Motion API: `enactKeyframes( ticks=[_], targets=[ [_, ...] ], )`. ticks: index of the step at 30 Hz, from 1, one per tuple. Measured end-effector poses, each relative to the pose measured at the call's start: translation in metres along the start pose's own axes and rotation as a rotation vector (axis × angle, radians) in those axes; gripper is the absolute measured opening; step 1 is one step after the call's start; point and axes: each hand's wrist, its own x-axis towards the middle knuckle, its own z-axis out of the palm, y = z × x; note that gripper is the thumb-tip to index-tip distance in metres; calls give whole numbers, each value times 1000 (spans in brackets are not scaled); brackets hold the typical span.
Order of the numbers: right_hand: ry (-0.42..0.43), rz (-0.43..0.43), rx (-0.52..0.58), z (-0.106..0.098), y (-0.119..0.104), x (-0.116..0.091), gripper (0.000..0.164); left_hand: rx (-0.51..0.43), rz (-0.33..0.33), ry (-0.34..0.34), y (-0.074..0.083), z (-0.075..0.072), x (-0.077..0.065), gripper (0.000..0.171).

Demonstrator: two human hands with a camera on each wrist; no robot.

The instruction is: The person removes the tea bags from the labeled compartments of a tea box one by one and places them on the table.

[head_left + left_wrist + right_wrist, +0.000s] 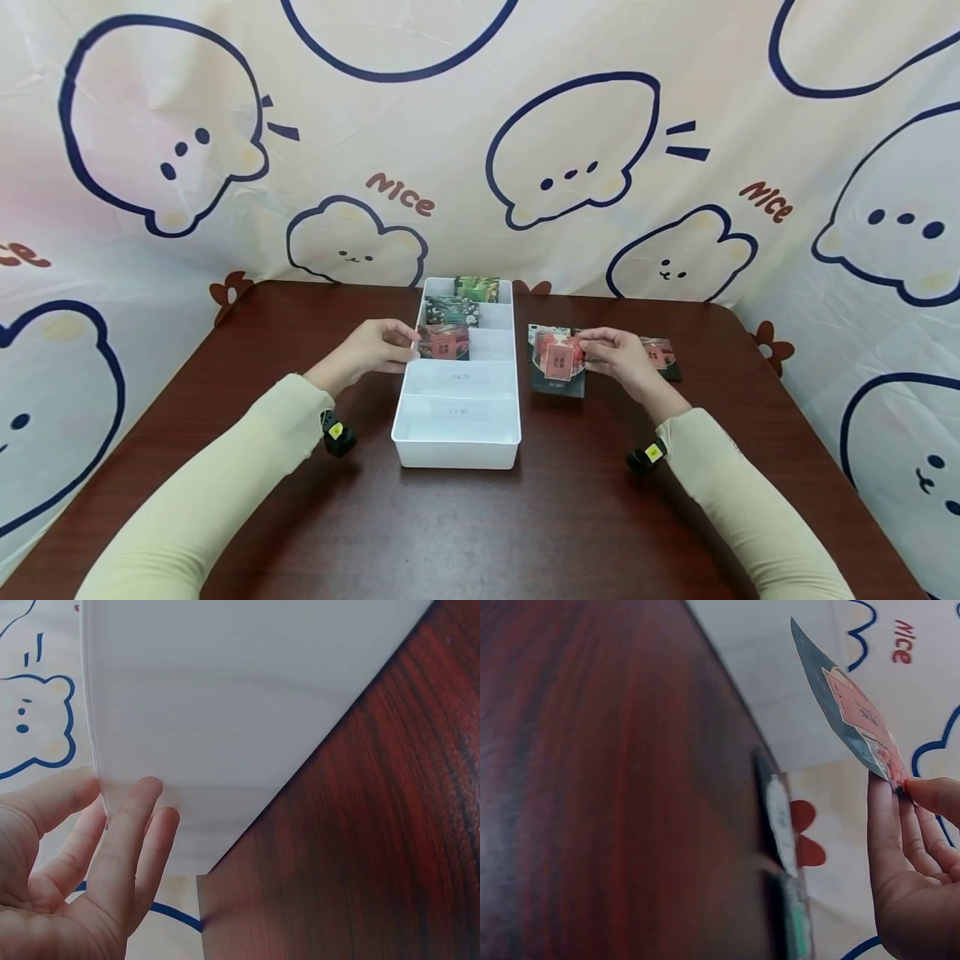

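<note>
A white divided box [457,454] stands lengthwise on the table, with packets in its three far compartments. My left hand [381,346] is at its left rim beside a red-and-dark packet [444,342]. In the left wrist view, the fingers [124,847] lie on the outer wall and pinch the rim. My right hand [618,357] pinches the edge of a flat red-and-dark sachet [558,360] between thumb and fingers. That sachet [855,709] is raised above the table, to the right of the box.
Another red-and-dark sachet [660,354] lies on the table behind my right hand. A further packet [536,332] shows partly behind the held one. Green packet [477,288] and dark floral packet [452,311] are in the far compartments. A printed cloth [465,142] hangs behind the table [525,533].
</note>
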Motion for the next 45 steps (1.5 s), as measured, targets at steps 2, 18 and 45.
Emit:
enactKeyframes(
  ticks=[2,18,45],
  targets=[
    [-7,20,-33,2,4,0,21,-3,0,2,0,0,0,36],
    [-52,111,-254,8,28,12,35,-6,-5,1,-4,-1,4,36],
    [-13,151,-398,13,27,18,24,-1,-2,6,-1,0,2,35]
  ],
)
